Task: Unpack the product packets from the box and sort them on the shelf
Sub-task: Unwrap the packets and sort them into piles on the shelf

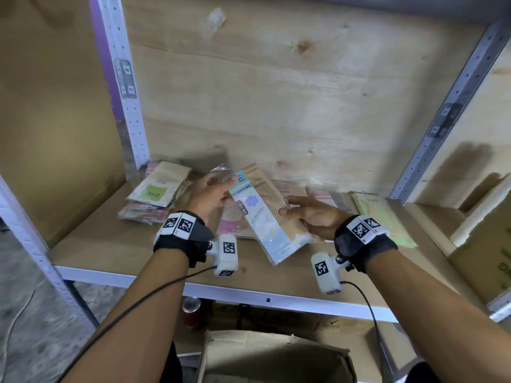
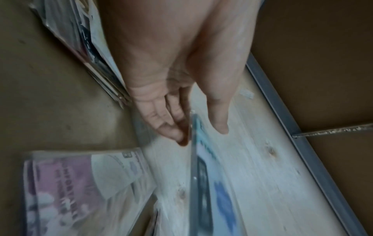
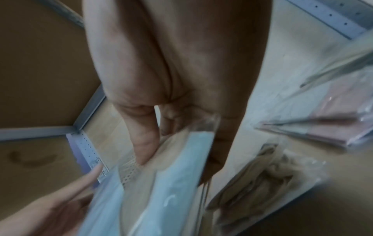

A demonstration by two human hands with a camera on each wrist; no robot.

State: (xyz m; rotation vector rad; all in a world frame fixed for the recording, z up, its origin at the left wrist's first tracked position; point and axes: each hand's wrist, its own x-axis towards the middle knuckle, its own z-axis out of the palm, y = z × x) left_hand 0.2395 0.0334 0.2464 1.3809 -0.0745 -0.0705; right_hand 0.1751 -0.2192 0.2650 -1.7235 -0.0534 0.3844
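You've got the blue packet (image 1: 266, 214) up in the air over the middle of the shelf (image 1: 110, 252), tilted, top end toward the back board. Your right hand (image 1: 309, 217) pinches its right edge, thumb on the front and fingers behind. Your left hand (image 1: 213, 193) is at the top left corner with fingers mostly straight; the left wrist view shows the packet edge sitting between thumb and fingers, so it looks like a loose hold, not a tight one.

Room-wise: bare board in front of the packet all the way to the shelf's white front lip, and a gap on the left front too. The left post (image 1: 124, 87) and right post (image 1: 448, 106) box you in at the sides.

The packet is light blue and white in clear wrap, with beige dotted fabric showing down its right side.

A stack with a green label (image 1: 154, 189) sits back left, a pink packet (image 1: 231, 225) lies under your hands, half covered, and a pale green packet (image 1: 387, 217) sits right. The open box (image 1: 276, 357) is below the shelf, cut off by the frame. Both wrist views are blurry, so print is unreadable.
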